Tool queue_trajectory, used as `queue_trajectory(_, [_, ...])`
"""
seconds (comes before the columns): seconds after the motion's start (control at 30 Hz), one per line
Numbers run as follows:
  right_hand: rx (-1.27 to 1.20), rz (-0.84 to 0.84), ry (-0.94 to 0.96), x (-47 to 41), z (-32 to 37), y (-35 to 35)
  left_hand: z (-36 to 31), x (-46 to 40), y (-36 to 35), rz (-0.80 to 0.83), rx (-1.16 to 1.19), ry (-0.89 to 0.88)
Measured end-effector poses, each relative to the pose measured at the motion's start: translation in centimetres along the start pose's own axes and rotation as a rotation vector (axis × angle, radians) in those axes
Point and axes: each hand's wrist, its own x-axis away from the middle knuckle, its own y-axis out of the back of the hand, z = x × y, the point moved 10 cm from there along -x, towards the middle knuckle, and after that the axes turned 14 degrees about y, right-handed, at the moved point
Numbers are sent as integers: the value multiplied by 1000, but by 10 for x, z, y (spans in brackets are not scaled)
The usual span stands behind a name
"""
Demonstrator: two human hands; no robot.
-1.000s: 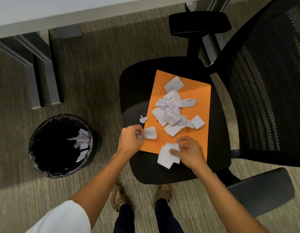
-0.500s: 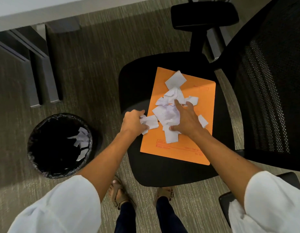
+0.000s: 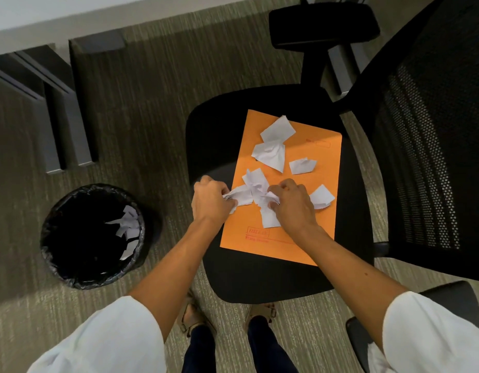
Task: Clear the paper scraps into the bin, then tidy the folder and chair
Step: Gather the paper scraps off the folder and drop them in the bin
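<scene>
An orange folder (image 3: pixel 319 219) lies flat on the black seat of an office chair (image 3: pixel 259 275). Several white paper scraps (image 3: pixel 270 154) are scattered over the folder. My left hand (image 3: pixel 210 201) is at the folder's left edge, fingers closed on a crumpled scrap. My right hand (image 3: pixel 293 204) rests on the middle of the folder, fingers curled around a bunch of scraps (image 3: pixel 255 188) between the two hands. A round bin (image 3: pixel 58 238) with a black liner stands on the carpet to the left of the chair, with a few scraps inside it.
The chair's mesh backrest (image 3: pixel 432 146) rises at the right, one armrest (image 3: pixel 323 24) at the top and another at the bottom right. Grey desk legs (image 3: pixel 60 125) stand at the upper left. My feet are under the seat's front edge.
My right hand has pulled back toward me and closed, gathering scraps from the pile's middle. My left hand stays by the folder's left edge, still gripping paper. The pile is more spread out.
</scene>
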Motion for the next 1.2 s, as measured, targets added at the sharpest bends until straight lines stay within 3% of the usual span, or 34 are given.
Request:
queue_trajectory(0.17, [18,-71,15,1,0,0,12,11,-6,5,71,115])
queue_trajectory(0.3, [-133,-91,-25,1,-1,5,22,16,-7,27,249,185])
queue_trajectory(0.47, [-470,-223,-240,22,-23,22,37,9,-6,61,331,235])
queue_trajectory(0.63, [-1066,-348,-554,56,-35,5,43,11,-2,18,272,185])
queue_trajectory(0.8, [-1613,-357,-630,75,-16,-11,40,21,-2,-37,116,123])
queue_trajectory(1.0, [-1808,-321,-666,75,10,-17,41,18,-6,32,114,85])
queue_trajectory(1.2, [-1940,-267,-736,57,57,-35,87,6,1,136,449,206])
